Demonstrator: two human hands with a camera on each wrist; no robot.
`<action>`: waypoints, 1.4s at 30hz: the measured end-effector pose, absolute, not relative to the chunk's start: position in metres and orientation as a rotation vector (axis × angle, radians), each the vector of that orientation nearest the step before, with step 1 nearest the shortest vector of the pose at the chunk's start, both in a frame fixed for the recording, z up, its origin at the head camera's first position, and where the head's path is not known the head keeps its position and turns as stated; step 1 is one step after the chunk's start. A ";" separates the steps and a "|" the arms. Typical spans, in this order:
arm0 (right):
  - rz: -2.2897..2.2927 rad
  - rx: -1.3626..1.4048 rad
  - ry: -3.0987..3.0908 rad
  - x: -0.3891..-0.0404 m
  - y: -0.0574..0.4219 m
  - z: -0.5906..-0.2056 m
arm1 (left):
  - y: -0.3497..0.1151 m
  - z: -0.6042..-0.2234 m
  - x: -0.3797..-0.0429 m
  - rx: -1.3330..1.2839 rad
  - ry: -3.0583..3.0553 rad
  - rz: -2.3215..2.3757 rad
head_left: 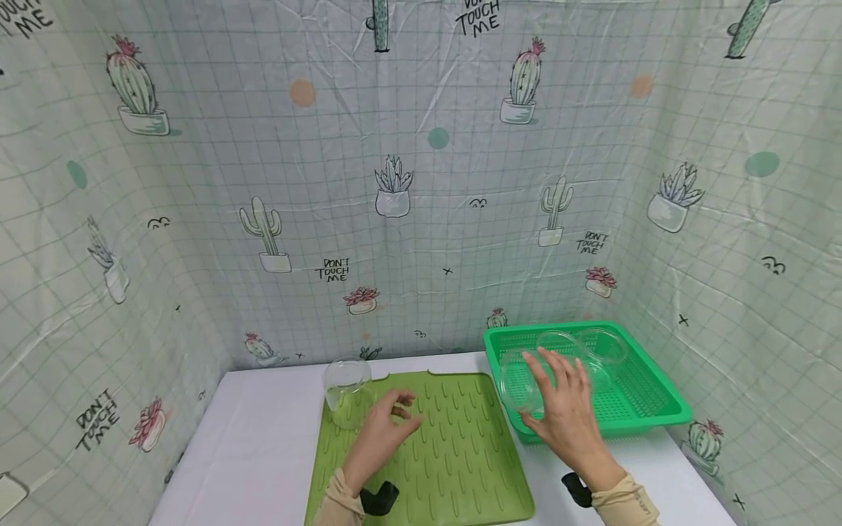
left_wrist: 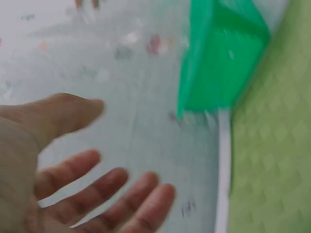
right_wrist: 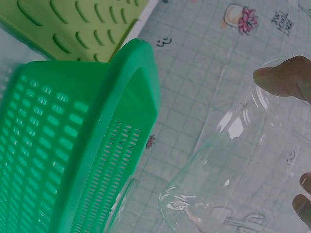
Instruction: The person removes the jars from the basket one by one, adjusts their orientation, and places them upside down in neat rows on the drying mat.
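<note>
I have a clear cup (head_left: 515, 383) in the right grip (head_left: 567, 409), pinched between the thumb (right_wrist: 286, 80) on one side and the fingers on the other. It sits at the left end of the green basket (head_left: 631, 421); I can't tell whether its lower part clears the rim. The left grip (head_left: 384, 427) holds nothing, its fingers loosely bent and spread above the mat (head_left: 454, 467).

The cup looks smooth and clear, so I'd judge it slippery and easy to lose against the background. I'd want steady, even pressure from both sides, never a hard squeeze. Any travel is best begun straight up, so the base doesn't catch the basket's edge or knock at least two more cups (head_left: 604, 349) inside. The left grip, being free, could steady the base if the cup tips. I'd also give room to the mat cup (head_left: 346, 398) at the far left corner, and move slowly, letting go only once the base is fully supported.
</note>
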State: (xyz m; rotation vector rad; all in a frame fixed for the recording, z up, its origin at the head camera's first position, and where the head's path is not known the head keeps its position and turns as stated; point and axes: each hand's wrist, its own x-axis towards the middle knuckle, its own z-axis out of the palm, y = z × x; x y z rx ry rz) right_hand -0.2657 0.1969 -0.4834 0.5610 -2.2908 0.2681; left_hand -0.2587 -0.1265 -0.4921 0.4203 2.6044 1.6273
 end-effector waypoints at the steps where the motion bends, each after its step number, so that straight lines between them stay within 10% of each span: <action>1: 0.268 0.562 -2.293 -0.265 0.197 -0.483 | -0.119 -0.487 -0.261 0.449 2.575 1.669; 19: 0.207 0.626 -2.295 -0.256 0.187 -0.482 | -0.027 -0.467 -0.272 0.838 2.446 1.718; 42: 0.165 0.729 -2.317 -0.246 0.169 -0.484 | -0.028 -0.483 -0.266 0.825 2.284 1.856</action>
